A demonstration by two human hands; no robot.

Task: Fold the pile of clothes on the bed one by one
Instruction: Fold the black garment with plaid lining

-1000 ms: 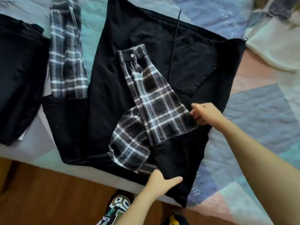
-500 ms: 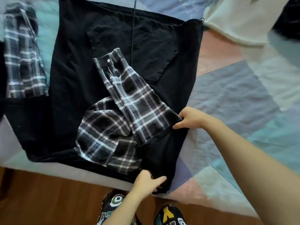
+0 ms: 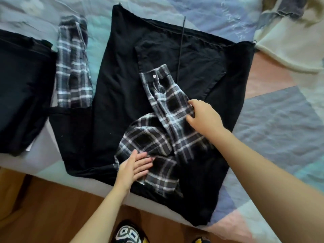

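Observation:
A black garment (image 3: 122, 95) with plaid sleeves lies spread on the bed. Its right plaid sleeve (image 3: 168, 116) is folded across the black body, cuff button near the top. My right hand (image 3: 203, 116) rests on this sleeve's right edge with fingers curled, seemingly pinching the fabric. Lower down, my left hand (image 3: 135, 165) lies flat with straight fingers on the sleeve's bunched lower part. The other plaid sleeve (image 3: 73, 67) stretches out flat to the left.
A folded black garment (image 3: 21, 88) sits at the far left. A cream-and-grey piece of clothing (image 3: 289, 41) lies at the top right. The patchwork bedspread (image 3: 280, 120) ends at the near edge, with wooden floor (image 3: 43, 207) below.
Both hands left the black garment's lower and right edges and moved onto the plaid sleeve; the left now lies flat on it, the right sits higher up.

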